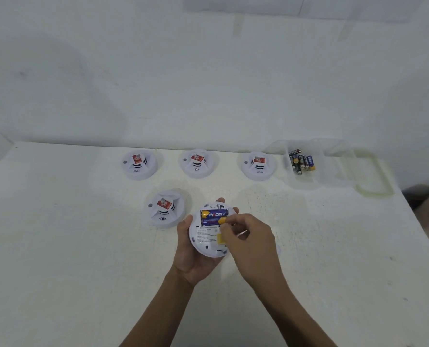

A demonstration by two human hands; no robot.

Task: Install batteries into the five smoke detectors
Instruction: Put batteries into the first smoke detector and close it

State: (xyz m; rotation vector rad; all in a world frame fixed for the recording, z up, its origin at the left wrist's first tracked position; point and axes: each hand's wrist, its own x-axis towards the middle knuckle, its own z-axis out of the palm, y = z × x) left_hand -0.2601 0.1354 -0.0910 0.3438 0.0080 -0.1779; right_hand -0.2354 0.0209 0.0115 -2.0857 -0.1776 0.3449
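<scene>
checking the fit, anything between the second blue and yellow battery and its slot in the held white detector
Nothing visible. The right hand pinches the second blue and yellow battery at its slot in the white round smoke detector held by the left hand; the first battery lies alongside.

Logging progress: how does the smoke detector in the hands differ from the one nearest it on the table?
The held detector shows its back, with batteries in the open bay; the table detector lies face-up with a red sticker. The left hand grips the held detector; nothing touches the table detector. Both are round, white.
</scene>
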